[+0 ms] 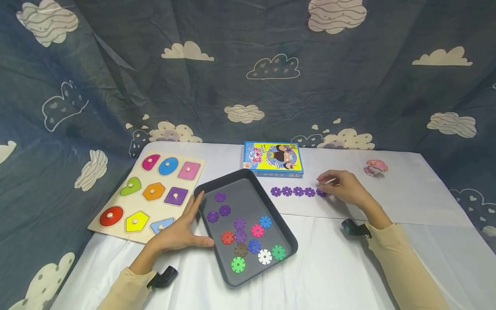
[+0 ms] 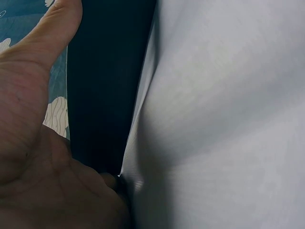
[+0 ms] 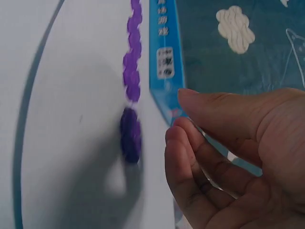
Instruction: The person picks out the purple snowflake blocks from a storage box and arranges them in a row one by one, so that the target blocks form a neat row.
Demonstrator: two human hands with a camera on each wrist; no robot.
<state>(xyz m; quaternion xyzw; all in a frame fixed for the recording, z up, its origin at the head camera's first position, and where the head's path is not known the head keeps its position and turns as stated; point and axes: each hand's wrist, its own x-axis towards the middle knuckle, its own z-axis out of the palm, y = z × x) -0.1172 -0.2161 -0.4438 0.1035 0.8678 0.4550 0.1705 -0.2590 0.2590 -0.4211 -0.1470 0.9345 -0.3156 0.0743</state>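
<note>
Several purple notched plastic discs lie in a row on the white cloth. My right hand hovers at the row's right end, over the last purple disc. In the right wrist view its thumb and fingertips are loosely bent, apart from that disc, with nothing between them. My left hand rests along the left side of the dark grey tray, fingers straight and thumb stretched toward the rim. Inside the tray lie loose notched discs, several purple, others red, pink, blue, brown, white and green. The left wrist view shows the tray's dark side by the palm.
A wooden shape puzzle board with knobbed pieces lies left of the tray. Behind the tray and disc row is a blue and yellow picture box. A small pink toy sits at the back right. A cloud-patterned curtain hangs behind.
</note>
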